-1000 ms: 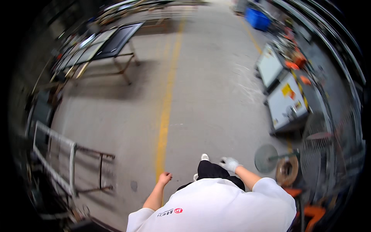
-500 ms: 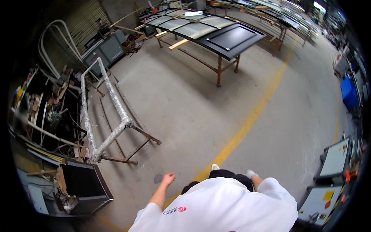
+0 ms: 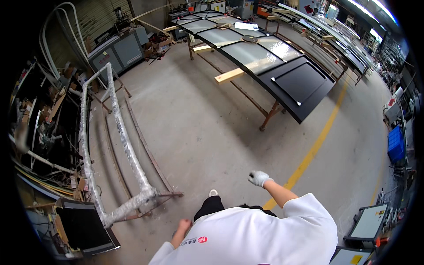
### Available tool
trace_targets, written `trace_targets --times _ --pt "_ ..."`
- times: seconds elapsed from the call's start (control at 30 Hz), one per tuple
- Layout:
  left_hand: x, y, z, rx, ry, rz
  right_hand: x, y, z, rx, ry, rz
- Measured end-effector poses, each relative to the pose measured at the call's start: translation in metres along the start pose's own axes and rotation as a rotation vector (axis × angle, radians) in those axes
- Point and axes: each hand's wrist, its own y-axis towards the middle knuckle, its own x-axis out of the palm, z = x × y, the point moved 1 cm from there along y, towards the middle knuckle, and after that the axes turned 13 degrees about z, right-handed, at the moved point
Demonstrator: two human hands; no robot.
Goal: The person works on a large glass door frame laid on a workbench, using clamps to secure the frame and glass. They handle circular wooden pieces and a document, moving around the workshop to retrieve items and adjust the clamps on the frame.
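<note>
My left hand [image 3: 184, 225] is bare and swings low by my side, its fingers loosely curled with nothing seen in them. My right hand [image 3: 259, 177] wears a pale work glove with dark finger patches. It reaches out ahead over the floor, fingers curled in and nothing visible held. Neither hand touches anything. Ahead on the right lies a large door panel [image 3: 270, 55] with a dark frame, glazed sections and a solid black end, resting on rusty trestles [image 3: 270, 115]. Two wooden battens [image 3: 229, 76] stick out from under its near side.
A wrapped tubular frame [image 3: 127, 143] on low rusty stands is at my left, beside a cluttered rack [image 3: 44, 119]. A grey cabinet [image 3: 117, 54] stands far left. More panels lie on trestles beyond the door. A blue crate [image 3: 396, 144] and white-topped units [image 3: 367, 222] line the right.
I have walked forward, and the door panel is nearer. My right hand has swung out in front, and my left hand has dropped back toward my side.
</note>
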Motion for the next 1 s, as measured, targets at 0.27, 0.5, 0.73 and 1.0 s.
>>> trace_targets --times 0.27,0.5,0.73,1.0 --pt "-0.081 0.281 0.329 0.586 0.009 0.082 -0.041 0.105 0.033 0.511 0.245 0.249" --pt "-0.060 0.380 0.532 0.900 0.242 -0.262 -0.152 0.340 -0.030 0.121 0.132 1.079" --pt "-0.142 0.499 0.626 0.781 0.187 -0.375 -0.265 0.558 -0.140 -0.129 0.269 0.778" --pt "-0.181 0.760 0.698 0.648 0.152 -0.535 -0.258 0.675 -0.140 0.145 0.116 0.503"
